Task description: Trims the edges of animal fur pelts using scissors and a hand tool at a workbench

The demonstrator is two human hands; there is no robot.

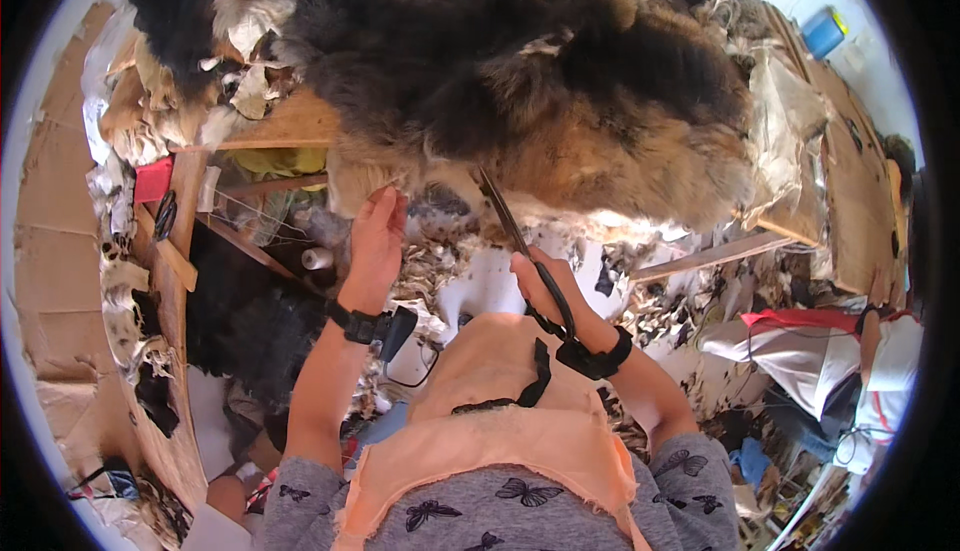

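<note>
A large fur pelt (520, 61), black with tan and pale edges, lies over the front of a wooden bench (270, 121). My left hand (378, 221) has its fingers closed on the pelt's pale hanging front edge. My right hand (540, 281) grips long dark scissors (500, 209), pointed up and to the left, their blade tips against the pelt's lower edge just right of my left hand. I wear a black strap on each wrist and a peach apron (480, 431).
Fur scraps (250, 81) heap at the back left; more litter the floor. Cardboard (60, 301) lines the left side. A pale sheet (785, 121) and a blue container (822, 33) are at the right. Other people's limbs show at lower left (225, 501) and right (870, 331).
</note>
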